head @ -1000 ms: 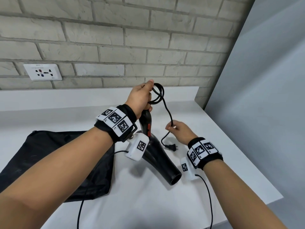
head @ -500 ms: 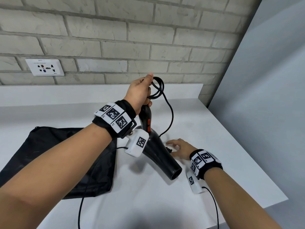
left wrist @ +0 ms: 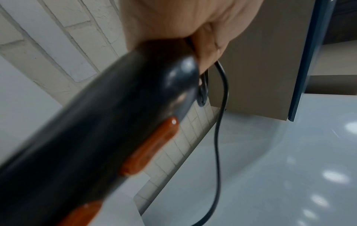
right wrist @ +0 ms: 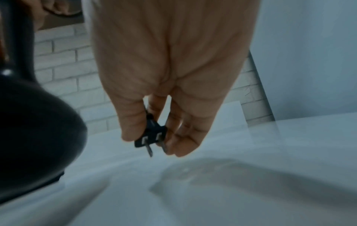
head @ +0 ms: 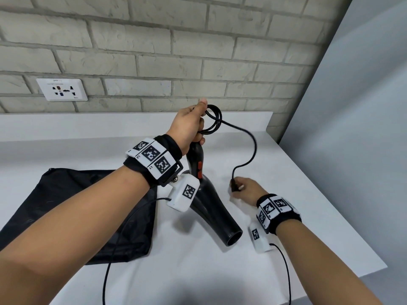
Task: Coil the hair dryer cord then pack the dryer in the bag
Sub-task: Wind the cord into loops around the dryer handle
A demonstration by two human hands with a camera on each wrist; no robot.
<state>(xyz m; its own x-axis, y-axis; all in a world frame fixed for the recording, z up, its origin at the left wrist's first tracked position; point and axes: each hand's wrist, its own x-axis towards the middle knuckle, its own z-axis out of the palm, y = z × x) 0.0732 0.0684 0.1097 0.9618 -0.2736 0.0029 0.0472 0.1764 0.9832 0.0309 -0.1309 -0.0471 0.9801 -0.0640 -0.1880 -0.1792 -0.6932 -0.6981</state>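
Left hand point(head: 187, 124): I grip the hair dryer point(head: 209, 194) by the top of its handle and pin the finished cord loops point(head: 212, 122) under my thumb — fingers wrapped tight around both.
Right hand point(head: 244, 191): I pinch the plug point(right wrist: 152, 134) between thumb and fingers, prongs pointing down at the white counter point(head: 286, 194), just above it.
Dryer: handle up, nozzle tilted down and toward me, its mouth near the counter.
Free cord point(head: 253, 148): it arcs out from the loops to the right, then drops to the plug — one slack run left, I judge.
Key relation: the plug sits low and right of my left grip, so the last wrap travels up and left; the right hand is the nearer one.
Drawstring bag point(head: 72, 208): flat on the counter to the dryer's left, under my left forearm.
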